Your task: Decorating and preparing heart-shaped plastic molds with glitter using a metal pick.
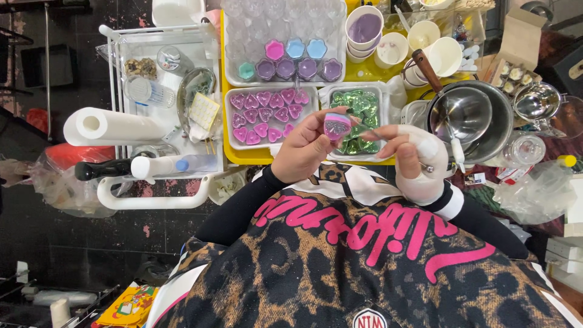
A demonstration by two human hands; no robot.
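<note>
Over the green-filled tray (384, 92), left hand (306, 147) pinches perhaps a pink candle (336, 126).

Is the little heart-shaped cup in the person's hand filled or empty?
Filled. The heart-shaped cup, pinched in the left hand, shows a glittery pink and purple surface up to its rim.

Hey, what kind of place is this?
Probably a small candle or soap craft bench: trays of pink hearts and green hearts, a metal pot, and the left hand holding a glittery heart.
</note>
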